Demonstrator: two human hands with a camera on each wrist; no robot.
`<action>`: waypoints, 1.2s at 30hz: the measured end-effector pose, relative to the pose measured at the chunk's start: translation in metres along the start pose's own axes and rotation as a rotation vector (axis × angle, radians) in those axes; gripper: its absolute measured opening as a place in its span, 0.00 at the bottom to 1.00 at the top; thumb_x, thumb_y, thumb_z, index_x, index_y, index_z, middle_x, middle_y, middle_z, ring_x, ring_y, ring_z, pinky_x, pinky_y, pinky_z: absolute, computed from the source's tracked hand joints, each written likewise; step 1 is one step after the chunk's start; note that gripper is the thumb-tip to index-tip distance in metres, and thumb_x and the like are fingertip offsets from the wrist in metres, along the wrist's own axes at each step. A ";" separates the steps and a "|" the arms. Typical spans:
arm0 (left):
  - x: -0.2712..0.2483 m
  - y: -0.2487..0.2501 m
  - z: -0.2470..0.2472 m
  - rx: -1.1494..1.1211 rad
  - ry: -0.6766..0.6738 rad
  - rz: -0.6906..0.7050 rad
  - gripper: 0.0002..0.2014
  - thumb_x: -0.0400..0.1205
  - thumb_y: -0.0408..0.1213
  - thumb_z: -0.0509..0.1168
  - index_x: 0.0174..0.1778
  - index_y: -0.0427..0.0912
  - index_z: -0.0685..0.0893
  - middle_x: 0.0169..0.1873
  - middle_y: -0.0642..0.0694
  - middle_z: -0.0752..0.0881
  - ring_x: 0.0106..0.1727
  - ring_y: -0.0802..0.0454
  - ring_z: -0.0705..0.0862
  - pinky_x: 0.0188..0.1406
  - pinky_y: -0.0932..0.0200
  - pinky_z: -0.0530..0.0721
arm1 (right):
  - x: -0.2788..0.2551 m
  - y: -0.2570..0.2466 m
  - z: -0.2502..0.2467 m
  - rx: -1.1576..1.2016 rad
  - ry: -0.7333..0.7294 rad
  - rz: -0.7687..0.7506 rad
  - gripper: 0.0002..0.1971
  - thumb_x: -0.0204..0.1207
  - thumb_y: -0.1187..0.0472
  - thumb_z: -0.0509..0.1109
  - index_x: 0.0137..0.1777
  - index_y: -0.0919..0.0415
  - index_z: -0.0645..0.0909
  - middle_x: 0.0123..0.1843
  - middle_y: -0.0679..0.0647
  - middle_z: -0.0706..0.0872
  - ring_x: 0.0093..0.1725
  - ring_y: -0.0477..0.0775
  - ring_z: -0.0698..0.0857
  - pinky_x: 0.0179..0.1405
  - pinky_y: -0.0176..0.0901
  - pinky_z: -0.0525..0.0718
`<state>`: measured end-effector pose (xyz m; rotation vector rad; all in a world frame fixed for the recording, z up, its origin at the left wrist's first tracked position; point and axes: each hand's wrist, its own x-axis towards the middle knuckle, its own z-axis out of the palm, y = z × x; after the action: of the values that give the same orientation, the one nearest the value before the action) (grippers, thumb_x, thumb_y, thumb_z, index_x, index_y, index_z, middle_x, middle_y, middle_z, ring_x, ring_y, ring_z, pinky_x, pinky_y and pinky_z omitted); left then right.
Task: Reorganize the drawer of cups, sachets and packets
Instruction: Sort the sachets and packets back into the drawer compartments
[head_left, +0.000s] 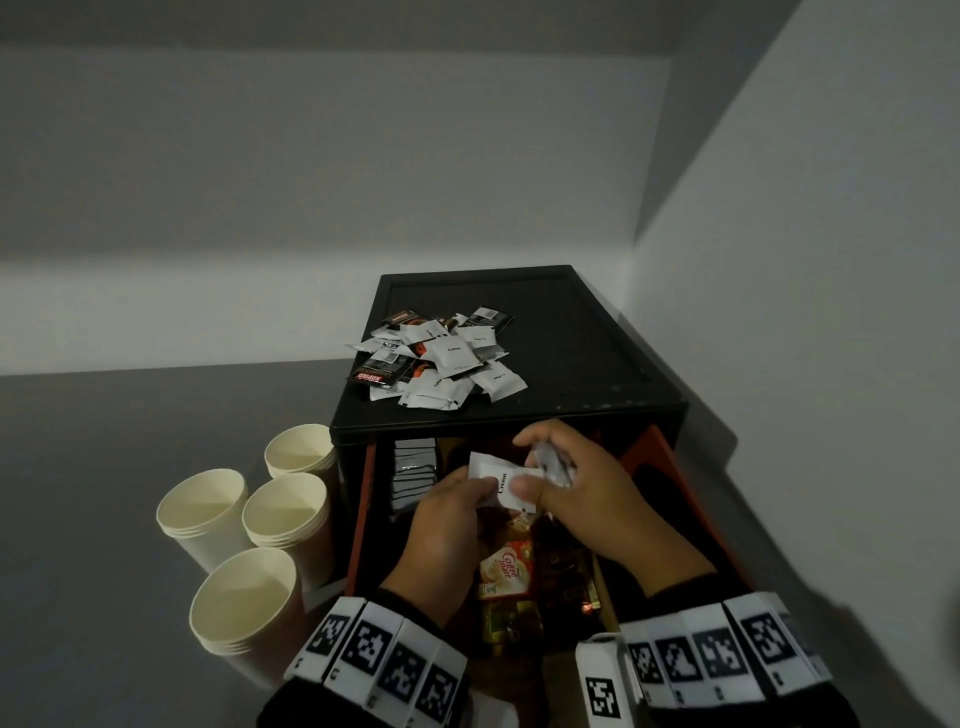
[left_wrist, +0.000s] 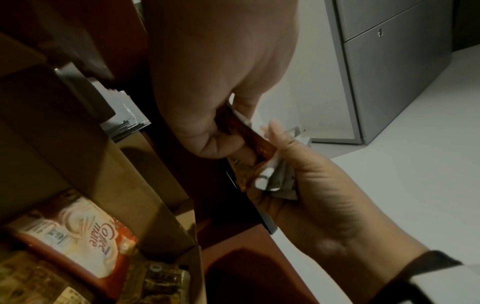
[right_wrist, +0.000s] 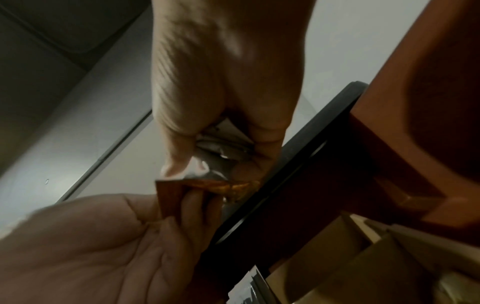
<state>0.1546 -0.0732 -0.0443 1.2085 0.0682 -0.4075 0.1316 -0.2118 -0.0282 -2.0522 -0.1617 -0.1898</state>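
Note:
Both hands hover over the open red drawer of a black cabinet. My left hand pinches a white sachet marked "Cream"; from below, the sachet in my left hand looks orange-brown. My right hand grips a small bunch of silvery sachets, and its thumb rests on the Cream sachet's end. The wrist views show the silvery sachets bunched in my right hand's curled fingers. A Coffee mate packet lies in the drawer below.
A loose pile of white and dark sachets lies on the cabinet top. Several stacks of paper cups stand on the floor left of the drawer. A row of grey sachets fills the drawer's back left. Cardboard dividers split the drawer.

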 end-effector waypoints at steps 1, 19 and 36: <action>0.000 0.001 0.000 -0.007 0.016 -0.007 0.10 0.83 0.27 0.55 0.54 0.32 0.80 0.44 0.33 0.83 0.38 0.44 0.83 0.36 0.54 0.80 | 0.001 0.001 -0.002 0.075 0.045 0.006 0.13 0.73 0.57 0.73 0.50 0.38 0.76 0.49 0.42 0.80 0.49 0.41 0.82 0.46 0.36 0.80; -0.005 -0.002 0.002 0.173 -0.010 0.045 0.09 0.82 0.30 0.59 0.39 0.35 0.84 0.34 0.38 0.84 0.36 0.47 0.83 0.37 0.54 0.80 | 0.001 0.005 0.012 -0.489 -0.161 -0.076 0.31 0.65 0.61 0.76 0.67 0.40 0.73 0.62 0.39 0.71 0.61 0.43 0.69 0.57 0.36 0.73; 0.009 -0.024 0.001 0.492 -0.109 -0.049 0.06 0.83 0.37 0.63 0.42 0.44 0.83 0.42 0.44 0.85 0.43 0.52 0.83 0.38 0.63 0.78 | 0.006 0.001 -0.021 0.880 0.126 0.156 0.21 0.71 0.71 0.60 0.61 0.51 0.74 0.42 0.56 0.91 0.48 0.53 0.87 0.43 0.49 0.84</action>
<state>0.1550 -0.0835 -0.0676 1.6676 -0.1024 -0.5523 0.1361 -0.2307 -0.0179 -1.1661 0.0035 -0.1184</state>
